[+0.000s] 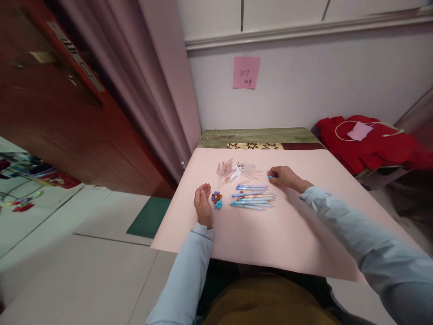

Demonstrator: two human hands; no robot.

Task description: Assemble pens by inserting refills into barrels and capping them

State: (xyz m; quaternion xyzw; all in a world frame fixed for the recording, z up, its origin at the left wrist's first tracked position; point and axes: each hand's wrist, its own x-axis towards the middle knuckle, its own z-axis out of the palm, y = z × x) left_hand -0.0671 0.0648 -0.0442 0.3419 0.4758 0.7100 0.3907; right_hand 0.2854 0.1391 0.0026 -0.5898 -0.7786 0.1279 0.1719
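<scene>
My left hand [203,206] rests on its edge on the pink table cover, fingers stretched out and nothing in it. Close by its palm side lies a small heap of blue and brown pieces [217,199], too small to identify surely. My right hand [284,177] has its fingertips pinched around a small blue piece [270,176], low over the cover at the right. Between my hands lies a row of blue and light-blue pens [253,197], roughly parallel. Behind them are loose pinkish, see-through slim tubes [226,171] and paler clear tubes [250,170], with tiny black bits among them.
The pink cover [287,234] lies over a table with a green wooden back edge [257,134]. A pink note [246,72] hangs on the wall. Red cloth [365,149] with a white cable is at the right. A curtain and brown door [111,126] stand at the left.
</scene>
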